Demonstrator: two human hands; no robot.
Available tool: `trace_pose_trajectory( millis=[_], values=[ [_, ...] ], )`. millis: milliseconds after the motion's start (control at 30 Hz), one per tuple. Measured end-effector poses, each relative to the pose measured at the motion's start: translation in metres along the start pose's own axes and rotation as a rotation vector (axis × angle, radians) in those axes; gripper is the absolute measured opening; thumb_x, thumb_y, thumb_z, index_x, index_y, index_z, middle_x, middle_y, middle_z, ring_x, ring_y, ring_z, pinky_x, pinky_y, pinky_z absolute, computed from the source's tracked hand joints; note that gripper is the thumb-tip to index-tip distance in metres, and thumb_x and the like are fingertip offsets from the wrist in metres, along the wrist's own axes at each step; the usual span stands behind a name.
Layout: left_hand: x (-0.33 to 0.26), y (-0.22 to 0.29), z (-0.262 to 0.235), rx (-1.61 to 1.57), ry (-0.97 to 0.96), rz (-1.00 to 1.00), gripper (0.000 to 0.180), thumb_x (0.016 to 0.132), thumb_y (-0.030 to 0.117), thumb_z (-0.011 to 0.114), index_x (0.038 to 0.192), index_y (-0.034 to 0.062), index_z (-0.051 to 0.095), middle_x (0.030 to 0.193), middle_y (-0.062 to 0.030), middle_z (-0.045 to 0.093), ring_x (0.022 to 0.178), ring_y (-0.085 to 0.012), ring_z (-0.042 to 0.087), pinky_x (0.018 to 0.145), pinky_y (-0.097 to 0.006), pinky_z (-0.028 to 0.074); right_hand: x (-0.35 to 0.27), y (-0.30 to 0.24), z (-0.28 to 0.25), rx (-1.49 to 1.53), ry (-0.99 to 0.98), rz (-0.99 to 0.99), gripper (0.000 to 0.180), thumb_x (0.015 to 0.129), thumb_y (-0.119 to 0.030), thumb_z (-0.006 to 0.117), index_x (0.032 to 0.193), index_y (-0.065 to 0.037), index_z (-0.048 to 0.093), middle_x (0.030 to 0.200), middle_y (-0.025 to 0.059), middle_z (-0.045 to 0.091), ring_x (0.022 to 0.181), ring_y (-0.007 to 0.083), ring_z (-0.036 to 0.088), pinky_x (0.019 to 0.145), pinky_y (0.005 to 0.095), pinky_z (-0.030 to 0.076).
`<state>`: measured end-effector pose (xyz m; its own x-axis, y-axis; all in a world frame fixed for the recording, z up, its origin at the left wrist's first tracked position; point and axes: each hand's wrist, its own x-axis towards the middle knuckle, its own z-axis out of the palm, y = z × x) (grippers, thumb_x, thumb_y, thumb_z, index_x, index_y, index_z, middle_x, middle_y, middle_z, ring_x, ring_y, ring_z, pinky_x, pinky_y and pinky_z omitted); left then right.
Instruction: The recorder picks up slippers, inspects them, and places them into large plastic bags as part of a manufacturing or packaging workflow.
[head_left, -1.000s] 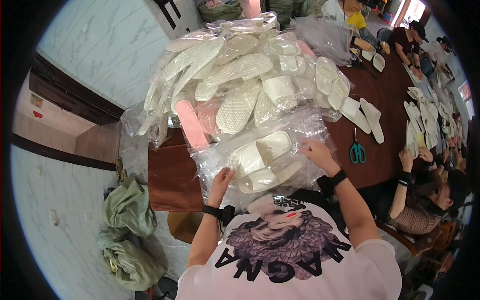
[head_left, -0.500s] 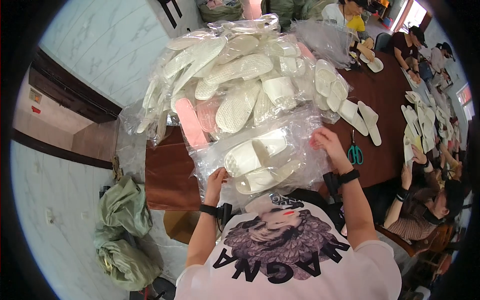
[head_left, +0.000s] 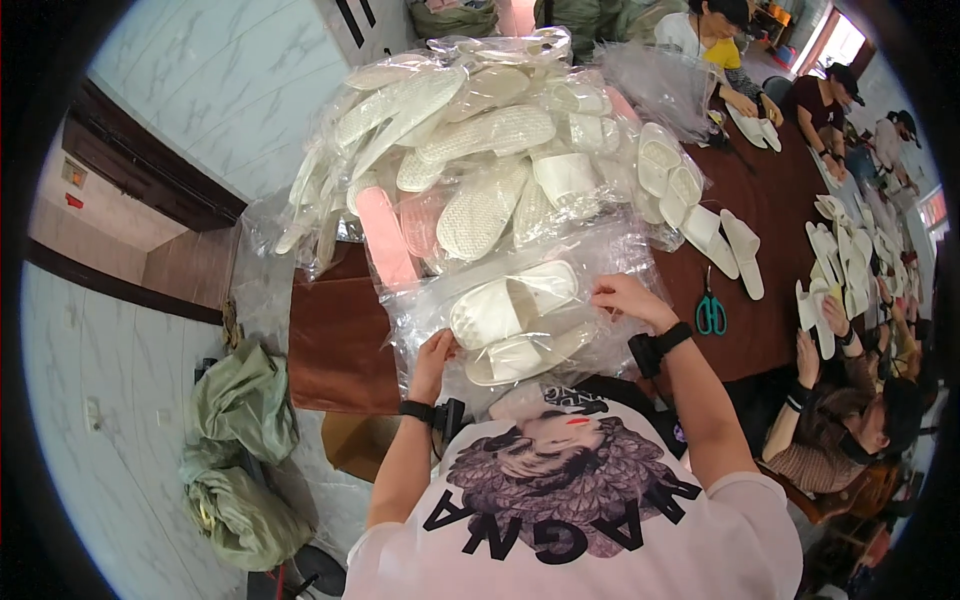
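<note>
A pair of white slippers (head_left: pixel 492 312) lies in a clear plastic bag (head_left: pixel 425 292) at the near edge of the table. Closed on the bag's left edge, beside the slipper toes, is my left hand (head_left: pixel 432 360). My right hand (head_left: pixel 636 302) pinches the plastic on the other side, just past the slipper heels. Beyond the bag rises a heap of bagged white slippers (head_left: pixel 485 135). One pink slipper (head_left: pixel 387 237) sticks out at the heap's near left.
Teal-handled scissors (head_left: pixel 711 312) and a loose pair of white slippers (head_left: pixel 741 252) lie right of me on the brown table cover (head_left: pixel 770 205). Co-workers handle slippers along the right side. Green sacks (head_left: pixel 240 470) stand on the floor at left.
My right hand has moved left, closer to the slipper heels, and closed on the plastic. The left hand stays at the bag's left edge.
</note>
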<state>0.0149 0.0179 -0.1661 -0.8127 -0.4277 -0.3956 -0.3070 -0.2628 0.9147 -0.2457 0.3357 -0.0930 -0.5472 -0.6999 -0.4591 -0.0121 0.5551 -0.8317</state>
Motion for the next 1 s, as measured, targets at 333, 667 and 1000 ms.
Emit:
trace_pose_trajectory(
  millis=[333, 667, 1000],
  values=[
    [0.002, -0.004, 0.000, 0.023, -0.047, 0.026, 0.033, 0.101, 0.032, 0.054, 0.114, 0.0034, 0.065, 0.095, 0.0010, 0.067, 0.087, -0.0082, 0.059, 0.081, -0.024, 0.044, 0.020, 0.001, 0.046, 0.285, 0.109, -0.084, 0.042, 0.096, -0.035, 0.059, 0.120, -0.001, 0.056, 0.095, 0.0073, 0.066, 0.085, 0.0141, 0.063, 0.074, 0.0289, 0.050],
    [-0.002, 0.009, 0.008, -0.076, 0.019, 0.018, 0.032, 0.101, 0.029, 0.054, 0.111, 0.0020, 0.067, 0.092, 0.0006, 0.068, 0.083, -0.0082, 0.059, 0.078, -0.024, 0.044, 0.008, 0.018, 0.045, 0.903, -0.094, 0.046, 0.048, 0.102, -0.041, 0.047, 0.133, -0.004, 0.050, 0.108, 0.0100, 0.067, 0.095, 0.0201, 0.067, 0.082, 0.0338, 0.055],
    [-0.004, 0.010, 0.007, -0.009, 0.075, 0.005, 0.035, 0.102, 0.035, 0.052, 0.107, 0.0034, 0.067, 0.092, 0.0009, 0.066, 0.082, -0.0074, 0.057, 0.076, -0.024, 0.045, -0.010, 0.008, 0.061, 0.911, -0.006, 0.098, 0.043, 0.097, -0.031, 0.057, 0.123, 0.003, 0.055, 0.106, 0.0113, 0.069, 0.096, 0.0219, 0.067, 0.085, 0.0350, 0.053]
  ],
)
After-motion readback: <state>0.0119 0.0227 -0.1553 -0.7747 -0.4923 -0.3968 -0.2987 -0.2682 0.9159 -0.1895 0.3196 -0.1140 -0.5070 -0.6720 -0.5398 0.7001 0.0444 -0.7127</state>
